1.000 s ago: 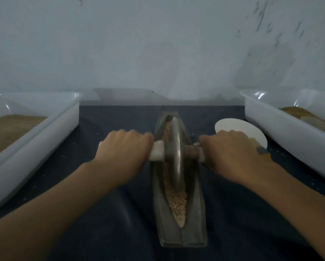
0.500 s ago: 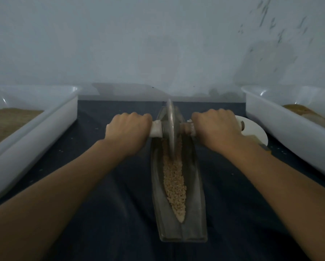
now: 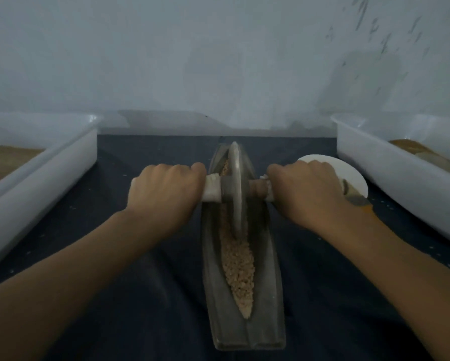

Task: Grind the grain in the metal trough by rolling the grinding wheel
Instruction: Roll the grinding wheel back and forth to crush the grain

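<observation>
A long boat-shaped metal trough (image 3: 267, 295) lies lengthwise on the dark cloth, running away from me. Tan grain (image 3: 238, 267) fills its groove. The metal grinding wheel (image 3: 235, 186) stands upright in the groove in the trough's far half, on an axle with white-wrapped handles. My left hand (image 3: 164, 194) grips the left handle, fingers curled over it. My right hand (image 3: 304, 191) grips the right handle the same way. Both forearms reach forward from the near edge.
A white plastic tub (image 3: 44, 178) with brown meal sits at the left. Another white tub (image 3: 401, 183) with brownish contents sits at the right. A white plate (image 3: 354, 175) lies behind my right hand, with a small tool resting on it. A pale wall closes off the far side.
The wheel rolled to the trough's far end half a second ago and has now come back a little toward me. Both hands kept their grip on the handles.
</observation>
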Tool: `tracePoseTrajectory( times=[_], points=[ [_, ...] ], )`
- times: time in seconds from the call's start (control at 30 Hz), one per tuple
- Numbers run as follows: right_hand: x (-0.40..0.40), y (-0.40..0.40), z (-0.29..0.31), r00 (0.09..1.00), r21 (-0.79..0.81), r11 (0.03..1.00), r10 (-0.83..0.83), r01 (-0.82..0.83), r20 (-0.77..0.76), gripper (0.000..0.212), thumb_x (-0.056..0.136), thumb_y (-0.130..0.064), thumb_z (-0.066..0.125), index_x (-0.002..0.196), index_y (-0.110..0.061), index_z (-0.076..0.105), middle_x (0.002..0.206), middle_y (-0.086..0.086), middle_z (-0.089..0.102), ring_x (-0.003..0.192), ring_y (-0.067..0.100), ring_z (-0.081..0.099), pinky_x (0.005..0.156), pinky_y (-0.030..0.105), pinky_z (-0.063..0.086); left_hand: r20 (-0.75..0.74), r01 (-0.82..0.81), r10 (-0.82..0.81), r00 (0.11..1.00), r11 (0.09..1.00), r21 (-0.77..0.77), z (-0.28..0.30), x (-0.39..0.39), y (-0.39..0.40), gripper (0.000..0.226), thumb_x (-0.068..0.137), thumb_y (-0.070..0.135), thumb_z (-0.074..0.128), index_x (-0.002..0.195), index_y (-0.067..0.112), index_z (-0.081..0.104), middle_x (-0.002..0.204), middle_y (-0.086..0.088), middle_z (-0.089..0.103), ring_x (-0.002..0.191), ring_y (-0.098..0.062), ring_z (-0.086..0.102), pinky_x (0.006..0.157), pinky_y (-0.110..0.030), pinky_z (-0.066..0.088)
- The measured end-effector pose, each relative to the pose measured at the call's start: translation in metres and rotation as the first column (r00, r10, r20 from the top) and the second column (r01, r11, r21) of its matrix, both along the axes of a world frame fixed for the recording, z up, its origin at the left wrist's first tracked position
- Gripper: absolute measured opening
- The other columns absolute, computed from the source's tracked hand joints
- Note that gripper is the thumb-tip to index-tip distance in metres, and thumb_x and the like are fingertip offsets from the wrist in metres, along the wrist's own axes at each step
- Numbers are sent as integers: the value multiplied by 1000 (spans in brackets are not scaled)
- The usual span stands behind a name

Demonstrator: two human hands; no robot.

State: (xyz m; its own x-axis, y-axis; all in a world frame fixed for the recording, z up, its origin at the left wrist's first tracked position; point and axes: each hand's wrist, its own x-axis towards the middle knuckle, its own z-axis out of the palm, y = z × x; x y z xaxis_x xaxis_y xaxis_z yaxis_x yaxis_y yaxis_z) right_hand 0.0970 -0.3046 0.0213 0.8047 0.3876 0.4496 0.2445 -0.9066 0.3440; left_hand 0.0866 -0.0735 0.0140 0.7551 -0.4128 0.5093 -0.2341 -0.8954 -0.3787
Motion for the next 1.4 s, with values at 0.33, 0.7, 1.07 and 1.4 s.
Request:
tracePoseTrajectory(
  times=[0.33, 0.7, 1.07, 1.4],
  points=[
    [-31, -5, 5, 994, -52, 998, 19, -25, -104, 37, 75, -34, 68, 72, -28, 32, 54, -8, 33, 48, 17, 42, 46, 28, 28, -111, 48, -49, 993, 999, -15, 9, -27, 1, 42, 74, 27, 68, 80, 24, 26, 63, 6, 42, 51, -20, 43, 48, -30, 25],
    [9, 5, 8, 999, -41, 998, -42, 41, -33, 22, 78, -23, 62, 77, -21, 40, 64, 0, 50, 62, 30, 56, 52, 33, 27, -11, 7, -7, 1000, 999, -34, -1, 14, 4, 33, 78, 22, 64, 79, 21, 31, 68, 2, 55, 54, -25, 54, 48, -30, 26],
    [-51, -17, -4, 991, -22, 999, 37, -40, -132, 31, 75, -37, 62, 73, -31, 32, 56, -7, 41, 51, 18, 49, 52, 33, 43, -44, 160, -157, 987, 985, 68, 12, -43, 5, 57, 49, 20, 82, 73, 22, 31, 53, 9, 28, 43, -15, 16, 44, -23, 2],
    [18, 7, 10, 997, -29, 999, -43, 41, -71, 25, 82, -27, 58, 76, -22, 34, 68, -1, 51, 63, 28, 54, 53, 32, 29, -54, -44, 41, 998, 998, -54, 0, 22, 0, 29, 83, 25, 57, 76, 22, 29, 59, 7, 28, 49, -19, 30, 49, -31, 24]
  ],
)
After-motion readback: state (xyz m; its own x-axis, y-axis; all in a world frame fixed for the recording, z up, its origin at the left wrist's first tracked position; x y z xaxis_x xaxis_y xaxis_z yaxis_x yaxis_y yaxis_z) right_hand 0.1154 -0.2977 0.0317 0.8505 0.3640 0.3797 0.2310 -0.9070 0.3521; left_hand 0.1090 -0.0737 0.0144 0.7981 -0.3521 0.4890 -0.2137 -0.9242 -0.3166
